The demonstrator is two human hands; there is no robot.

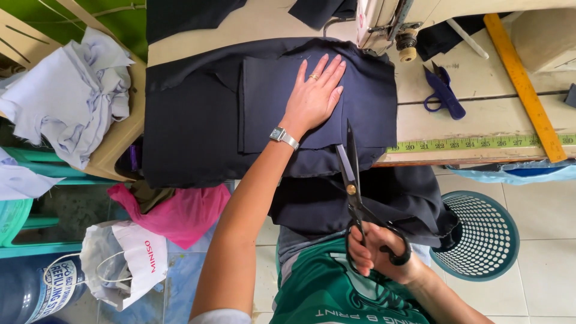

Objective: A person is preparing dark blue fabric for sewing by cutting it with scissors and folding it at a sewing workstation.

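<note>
Fingers [327,67] of the left hand [312,96] lie flat and slightly spread on a folded navy patch [264,102], pressing it onto the navy cloth [192,132] beneath. A ring sits on one finger; a watch [283,137] circles the wrist. Fingers [360,252] of the right hand [381,255] are curled through the loops of black scissors [354,192], gripping them; the blades stand nearly closed, tips pointing far, at the near edge of the patch just right of the left wrist. The cloth covers the left part of the surface [444,120] and hangs over its near edge into the lap. Right of it lie blue snips [443,93], an orange ruler [525,87] and a tape measure [480,143] along the near edge. A sewing machine [390,21] stands at the far side. Far left is pale cloth [72,96]; near left, pink cloth [180,213] and a white bag [123,261]. A teal basket [486,237] stands on the floor, right.
</note>
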